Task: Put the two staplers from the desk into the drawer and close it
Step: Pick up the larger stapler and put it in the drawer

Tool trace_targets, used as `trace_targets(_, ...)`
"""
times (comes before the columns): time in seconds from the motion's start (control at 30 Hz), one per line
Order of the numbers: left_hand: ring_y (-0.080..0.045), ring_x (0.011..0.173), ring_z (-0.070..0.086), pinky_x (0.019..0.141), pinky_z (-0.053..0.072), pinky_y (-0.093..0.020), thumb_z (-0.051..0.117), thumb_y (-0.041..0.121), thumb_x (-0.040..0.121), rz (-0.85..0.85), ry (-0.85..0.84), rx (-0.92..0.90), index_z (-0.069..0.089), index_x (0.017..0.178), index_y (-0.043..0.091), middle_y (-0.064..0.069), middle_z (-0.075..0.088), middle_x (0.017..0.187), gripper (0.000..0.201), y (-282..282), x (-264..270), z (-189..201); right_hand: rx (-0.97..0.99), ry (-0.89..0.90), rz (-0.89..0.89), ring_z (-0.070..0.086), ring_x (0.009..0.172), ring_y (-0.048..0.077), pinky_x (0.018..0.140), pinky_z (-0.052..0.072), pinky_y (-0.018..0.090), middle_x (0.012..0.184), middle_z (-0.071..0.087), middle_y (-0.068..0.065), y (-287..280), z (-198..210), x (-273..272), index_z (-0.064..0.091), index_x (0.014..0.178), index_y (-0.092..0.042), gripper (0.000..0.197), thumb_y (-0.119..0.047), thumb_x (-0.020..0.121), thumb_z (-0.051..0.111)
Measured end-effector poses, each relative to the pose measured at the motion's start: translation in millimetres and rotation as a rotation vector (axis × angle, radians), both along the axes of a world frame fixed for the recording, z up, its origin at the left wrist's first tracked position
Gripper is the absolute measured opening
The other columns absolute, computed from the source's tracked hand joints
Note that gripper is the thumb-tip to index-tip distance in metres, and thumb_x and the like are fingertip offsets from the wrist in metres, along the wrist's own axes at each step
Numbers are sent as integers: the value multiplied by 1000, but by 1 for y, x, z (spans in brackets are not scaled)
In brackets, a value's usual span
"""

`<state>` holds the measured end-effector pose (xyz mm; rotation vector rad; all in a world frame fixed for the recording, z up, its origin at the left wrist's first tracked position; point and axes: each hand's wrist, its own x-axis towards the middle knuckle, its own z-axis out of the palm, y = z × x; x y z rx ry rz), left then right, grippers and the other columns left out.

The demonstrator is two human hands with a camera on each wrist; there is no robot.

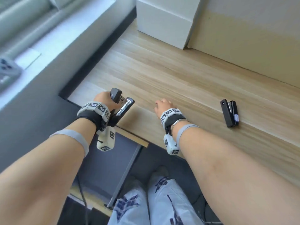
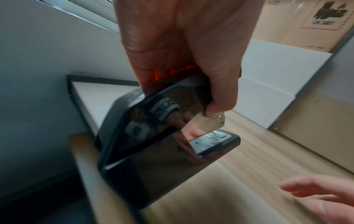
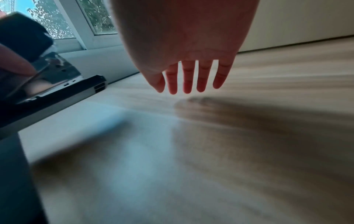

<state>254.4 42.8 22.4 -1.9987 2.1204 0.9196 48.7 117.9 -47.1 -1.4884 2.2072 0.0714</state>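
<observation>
My left hand (image 1: pixel 103 101) grips a large glossy black stapler (image 1: pixel 125 104) by its upper arm, just above the front left corner of the wooden desk (image 1: pixel 178 70). In the left wrist view the left hand (image 2: pixel 182 53) curls round the stapler (image 2: pixel 153 144), whose jaws hang apart. My right hand (image 1: pixel 162 106) hovers open over the desk beside it, its fingers (image 3: pixel 191 75) straight and holding nothing. The large stapler (image 3: pixel 57 91) shows at that view's left edge. A smaller black stapler (image 1: pixel 229 113) lies on the desk to the right. Below the desk's front edge the drawer (image 1: pixel 112 159) stands open, dark grey inside.
A white box (image 1: pixel 164 21) stands at the back of the desk, with a beige cardboard panel (image 1: pixel 251 38) to its right. A window sill (image 1: pixel 32 46) runs along the left, with a grey device (image 1: pixel 6 70) on it. My legs (image 1: pixel 146 200) are under the desk.
</observation>
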Motion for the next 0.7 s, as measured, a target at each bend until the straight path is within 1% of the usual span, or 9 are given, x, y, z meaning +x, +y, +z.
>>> trace_targets(0.1, -26, 77, 52, 65, 38, -28, 69, 25, 75, 14, -22, 15, 51, 80, 10, -9, 56, 78, 24, 6, 42, -7, -29, 9, -7, 41, 130, 29, 107, 33, 39, 141, 44, 6, 0, -11, 24, 49, 134, -21, 42, -21, 92, 46)
trace_targets(0.17, -26, 76, 51, 60, 36, -26, 68, 23, 75, 22, -50, 49, 48, 72, 13, -6, 54, 72, 22, 10, 66, -13, -84, 7, -34, 39, 132, 29, 109, 30, 39, 146, 40, 5, 0, -20, 37, 48, 134, -19, 43, -17, 91, 48)
trace_targets(0.23, -26, 75, 52, 61, 36, -26, 68, 22, 75, 25, -56, 106, 46, 68, 16, -4, 53, 69, 23, 15, 90, -23, -157, 3, -66, 33, 138, 28, 112, 26, 39, 151, 36, 5, -2, -29, 49, 47, 135, -20, 45, -15, 90, 48)
trace_targets(0.33, -25, 71, 51, 55, 36, -27, 67, 22, 76, 20, -66, 186, 48, 74, 13, -4, 53, 69, 21, 22, 119, -44, -174, 21, -100, 19, 146, 25, 117, 17, 41, 157, 26, 0, -5, -35, 64, 38, 142, -26, 51, -20, 92, 46)
trace_targets(0.43, -20, 63, 48, 50, 34, -24, 68, 21, 75, 51, -91, 220, 41, 64, 18, -1, 49, 64, 29, 33, 140, -71, -146, 46, -105, 9, 149, 25, 119, 11, 46, 161, 15, -4, -9, -39, 71, 27, 147, -32, 54, -28, 95, 42)
trace_targets(0.5, -20, 63, 47, 53, 36, -26, 67, 20, 75, 93, -133, 220, 37, 61, 19, 1, 46, 63, 33, 41, 149, -92, -133, 72, -108, 4, 150, 25, 119, 7, 48, 162, 9, -7, -10, -42, 76, 21, 149, -35, 55, -34, 96, 38)
trace_targets(0.53, -23, 68, 48, 60, 38, -26, 67, 19, 74, 110, -154, 220, 38, 62, 18, 1, 47, 64, 31, 45, 153, -102, -127, 85, -113, 2, 150, 25, 119, 5, 49, 162, 6, -7, -10, -45, 78, 17, 150, -36, 56, -36, 97, 36)
trace_targets(0.6, -26, 77, 51, 69, 41, -28, 68, 19, 73, 135, -191, 224, 46, 72, 13, -4, 55, 74, 23, 50, 159, -123, -121, 109, -121, -1, 150, 25, 119, 1, 50, 162, 2, -8, -10, -49, 81, 12, 150, -38, 56, -39, 98, 32)
trace_targets(0.7, -28, 81, 55, 73, 45, -31, 71, 22, 70, 192, -204, 252, 51, 83, 11, -7, 59, 85, 26, 54, 162, -153, -125, 142, -113, -3, 150, 25, 119, 0, 51, 163, 0, -8, -8, -54, 83, 7, 151, -38, 56, -41, 98, 28)
